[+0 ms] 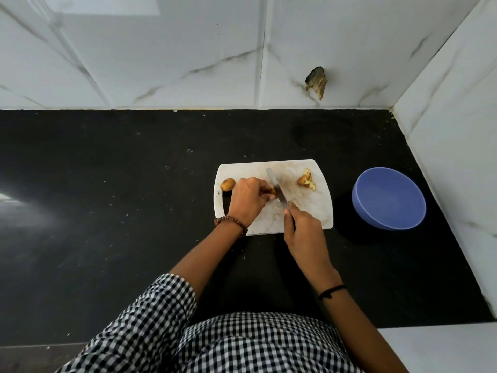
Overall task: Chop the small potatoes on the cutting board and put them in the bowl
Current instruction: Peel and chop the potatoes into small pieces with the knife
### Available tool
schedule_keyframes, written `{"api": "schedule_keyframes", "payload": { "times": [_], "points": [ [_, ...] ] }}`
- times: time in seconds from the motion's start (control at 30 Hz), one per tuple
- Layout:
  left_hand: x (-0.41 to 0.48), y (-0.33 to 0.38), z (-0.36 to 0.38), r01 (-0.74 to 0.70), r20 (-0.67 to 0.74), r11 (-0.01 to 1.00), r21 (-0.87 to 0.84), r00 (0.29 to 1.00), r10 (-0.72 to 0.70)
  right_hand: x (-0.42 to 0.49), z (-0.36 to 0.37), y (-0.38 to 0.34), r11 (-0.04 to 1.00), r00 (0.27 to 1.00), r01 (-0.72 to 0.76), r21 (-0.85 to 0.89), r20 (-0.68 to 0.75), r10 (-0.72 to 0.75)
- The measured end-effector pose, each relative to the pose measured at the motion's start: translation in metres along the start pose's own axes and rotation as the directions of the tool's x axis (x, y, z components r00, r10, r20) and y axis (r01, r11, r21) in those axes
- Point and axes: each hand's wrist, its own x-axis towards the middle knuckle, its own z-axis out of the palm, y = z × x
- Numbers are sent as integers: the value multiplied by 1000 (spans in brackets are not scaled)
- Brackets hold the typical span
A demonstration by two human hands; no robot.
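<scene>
On the cutting board (309,208) the left hand (248,200) pinches a potato (269,190) while the right hand (304,232) grips the knife (275,184)

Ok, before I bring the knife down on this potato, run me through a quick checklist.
1. Potato held down by the left hand: ok.
2. Knife gripped by the right hand, blade at the potato's right end: ok.
3. Blade clear of the holding hand: cannot tell, they sit very close.
4. Cutting board flat on the counter: ok.
5. Bowl beside the board, open side up: ok.
6. Chopped pieces moved into the bowl: not ok, they lie on the board's far right corner.
</scene>
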Motion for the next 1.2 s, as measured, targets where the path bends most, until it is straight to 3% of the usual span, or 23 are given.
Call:
{"api": "schedule_keyframes", "payload": {
  "times": [0.13,0.27,0.77,1.2],
  "points": [
    [1,4,-2,20,19,1000,11,1000,-20,-1,0,-10,982,994,-42,-187,93,60],
    [2,6,-3,34,18,999,10,999,-34,5,2,-17,965,989,-53,-258,119,86],
    [4,1,-1,36,-26,999,7,999,-36,25,17,-17,978,993,-23,-208,105,46],
    [2,3,1,108,-42,994,-7,993,-108,-25,-16,-4,971,980,-25,-239,185,71]
  ]
}}
